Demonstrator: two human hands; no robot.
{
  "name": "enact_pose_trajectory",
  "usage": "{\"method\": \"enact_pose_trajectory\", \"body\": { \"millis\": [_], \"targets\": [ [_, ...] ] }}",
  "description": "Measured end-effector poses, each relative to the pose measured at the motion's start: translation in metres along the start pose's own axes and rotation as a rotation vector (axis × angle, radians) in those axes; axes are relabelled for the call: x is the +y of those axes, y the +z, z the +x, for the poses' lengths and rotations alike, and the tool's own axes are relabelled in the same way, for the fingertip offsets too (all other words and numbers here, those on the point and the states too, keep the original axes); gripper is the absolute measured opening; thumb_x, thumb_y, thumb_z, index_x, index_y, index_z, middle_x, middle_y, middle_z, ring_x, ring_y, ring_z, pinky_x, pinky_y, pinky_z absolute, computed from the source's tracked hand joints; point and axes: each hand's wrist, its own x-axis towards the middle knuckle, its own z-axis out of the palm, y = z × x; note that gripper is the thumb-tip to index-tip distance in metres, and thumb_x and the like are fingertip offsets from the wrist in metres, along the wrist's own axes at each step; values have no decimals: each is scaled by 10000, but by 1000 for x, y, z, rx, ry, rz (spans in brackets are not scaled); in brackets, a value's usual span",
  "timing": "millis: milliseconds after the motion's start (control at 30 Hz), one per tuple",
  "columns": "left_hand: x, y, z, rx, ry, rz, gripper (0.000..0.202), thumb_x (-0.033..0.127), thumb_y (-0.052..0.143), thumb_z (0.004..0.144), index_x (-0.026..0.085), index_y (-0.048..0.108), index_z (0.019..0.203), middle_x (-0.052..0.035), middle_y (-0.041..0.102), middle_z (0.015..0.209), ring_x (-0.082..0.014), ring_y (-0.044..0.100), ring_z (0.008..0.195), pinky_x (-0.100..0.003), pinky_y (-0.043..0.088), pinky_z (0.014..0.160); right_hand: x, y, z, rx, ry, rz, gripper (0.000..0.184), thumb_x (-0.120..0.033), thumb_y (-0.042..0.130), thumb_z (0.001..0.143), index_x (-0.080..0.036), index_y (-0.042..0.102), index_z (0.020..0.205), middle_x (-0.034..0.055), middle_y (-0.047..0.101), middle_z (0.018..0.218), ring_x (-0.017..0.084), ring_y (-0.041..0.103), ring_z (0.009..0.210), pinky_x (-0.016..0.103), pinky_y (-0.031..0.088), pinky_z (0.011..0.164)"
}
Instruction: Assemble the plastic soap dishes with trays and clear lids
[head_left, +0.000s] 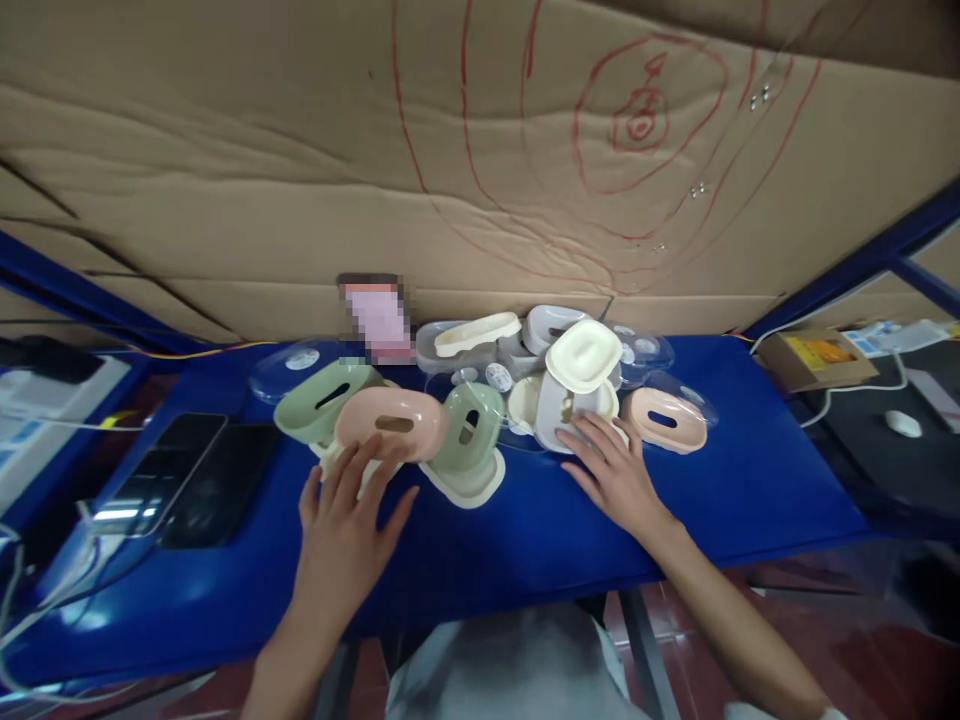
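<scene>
Starting at the left of the frame, a tablet [169, 470] lies on the blue table [487, 560], well apart from the boxes. Left of centre, a green box [306, 407] rests tilted beside a pink box [415, 412]. The left hand [349, 525] is spread, thumb held away from the fingers, with the fingertips at the pink box's near side. At centre, a second green box [459, 458] leans over a cream base [474, 492]. Right of centre, the right hand [621, 478] is loosely spread, fingertips at the near edge of a grey box [551, 425]. A cream lid [583, 355] lies above it in the pile, and a peach box [682, 432] sits just right of the hand.

Caution: pushing the pink box leftward could upset the tilted green box. Pulling the grey box could cause the cream lid to slide off, since it appears to be supported by the pile alone.

Limits of view: the phone [379, 315] in the upper left of centre is pixelated. The left hand covers part of the cream pieces beneath the pink box. Clear covers blend into the table. Whether the right fingers grip the grey box or merely touch it cannot be determined.
</scene>
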Motion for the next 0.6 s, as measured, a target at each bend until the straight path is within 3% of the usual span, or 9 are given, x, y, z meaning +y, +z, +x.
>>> {"method": "enact_pose_trajectory", "body": {
  "millis": [67, 133, 267, 367, 467, 533, 600],
  "targets": [
    [-7, 2, -2, 51, 18, -24, 314, 248, 666, 1007, 223, 665, 1320, -156, 733, 1301, -368, 660, 1268, -539, 451, 1090, 1, -2, -14, 59, 19, -5, 526, -191, 639, 1043, -289, 542, 1550, 90, 727, 1370, 281, 638, 1334, 480, 399, 1148],
    [-6, 2, -1, 115, 28, -49, 222, 223, 680, 999, 239, 701, 1220, -106, 771, 1132, -310, 712, 1105, -480, 473, 1020, 3, -4, -18, 141, 54, -29, 573, -205, 683, 1026, -293, 526, 1570, 80, 763, 1251, 265, 709, 1172, 436, 460, 1056],
    [10, 5, 13, 197, 59, -137, 248, 190, 691, 993, 237, 692, 1237, -93, 770, 1103, -266, 714, 1043, -428, 481, 972, 3, -1, 3, 230, 92, -78, 577, -313, 723, 1018, -269, 530, 1560, 82, 763, 1109, 272, 724, 969, 419, 524, 894],
    [22, 12, 31, 210, 62, -173, 249, 188, 663, 1009, 224, 692, 1254, -105, 765, 1114, -263, 709, 1056, -414, 481, 960, 0, -1, 39, 188, 89, -42, 494, -305, 651, 1058, -229, 540, 1534, 107, 760, 1207, 289, 716, 1082, 443, 534, 965],
    [30, 18, 44, 147, 77, -157, 300, 198, 615, 1037, 233, 672, 1330, -123, 750, 1213, -275, 695, 1165, -460, 435, 1070, -2, -8, 65, 85, 15, 10, 491, -252, 543, 1103, -171, 459, 1580, 130, 674, 1453, 283, 607, 1378, 480, 411, 1208],
    [32, 17, 43, 74, 93, -129, 376, 203, 597, 1048, 248, 622, 1421, -144, 708, 1346, -296, 654, 1283, -523, 354, 1173, 5, -14, 65, 66, 1, 28, 493, -239, 506, 1115, -177, 428, 1598, 127, 596, 1558, 265, 494, 1506, 509, 298, 1292],
    [31, 12, 33, 23, 84, -100, 449, 227, 620, 1039, 249, 572, 1485, -175, 641, 1458, -336, 597, 1377, -580, 295, 1219, 25, -19, 49, 127, 102, -7, 482, -274, 506, 1115, -204, 452, 1589, 137, 564, 1587, 274, 459, 1534, 542, 281, 1289]
  ]
}}
